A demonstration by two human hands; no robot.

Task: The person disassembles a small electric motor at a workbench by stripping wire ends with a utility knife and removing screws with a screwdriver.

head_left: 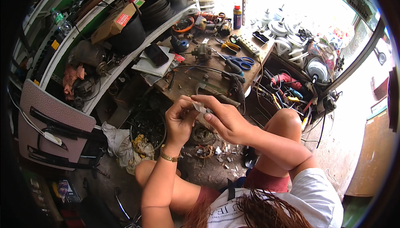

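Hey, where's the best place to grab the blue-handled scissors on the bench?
Probably by the handle loops of the blue-handled scissors, coming from the right with the right hand: they lie with the loops toward the right edge of the bench and the blades pointing left.

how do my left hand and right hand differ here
The left hand has a gold-coloured band at the wrist; the right hand has a bare wrist. The left hand reaches up from below, the right hand in from the lower right. Both have their fingers at a small pale piece.
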